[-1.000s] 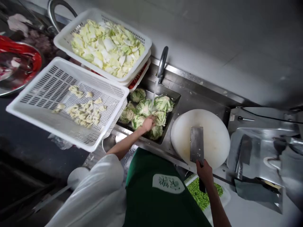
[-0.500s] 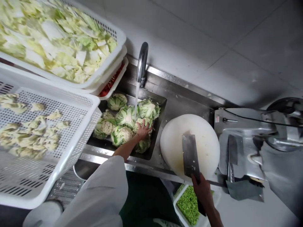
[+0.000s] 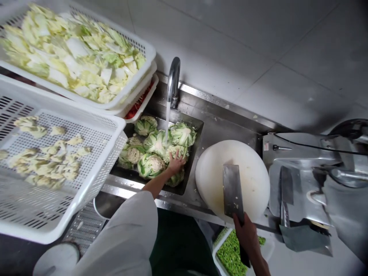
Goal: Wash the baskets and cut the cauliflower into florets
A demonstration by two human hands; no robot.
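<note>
My left hand [image 3: 176,164] rests on a cauliflower [image 3: 178,150] in the metal sink [image 3: 192,155], its fingers spread. Several more cauliflowers with green leaves, one of them a whole head [image 3: 151,165], lie around it. Water runs onto them from a curved faucet [image 3: 173,80]. My right hand [image 3: 246,232] grips the dark handle of a cleaver [image 3: 232,189]. The cleaver's broad blade is flat over the round white cutting board [image 3: 257,172], with small pale bits on it; whether it touches the board I cannot tell.
A white basket [image 3: 71,214] of cauliflower florets stands at left, below a basket [image 3: 126,94] of cut cabbage stacked over red vegetables. A second cleaver [image 3: 286,188] lies right, near a metal machine [image 3: 299,147]. Chopped greens [image 3: 232,251] sit below the counter.
The whole view has shifted slightly, with the baskets now further right in it. My left hand's fingers look a little more stretched out on the cauliflower. My right hand keeps its grip on the cleaver.
</note>
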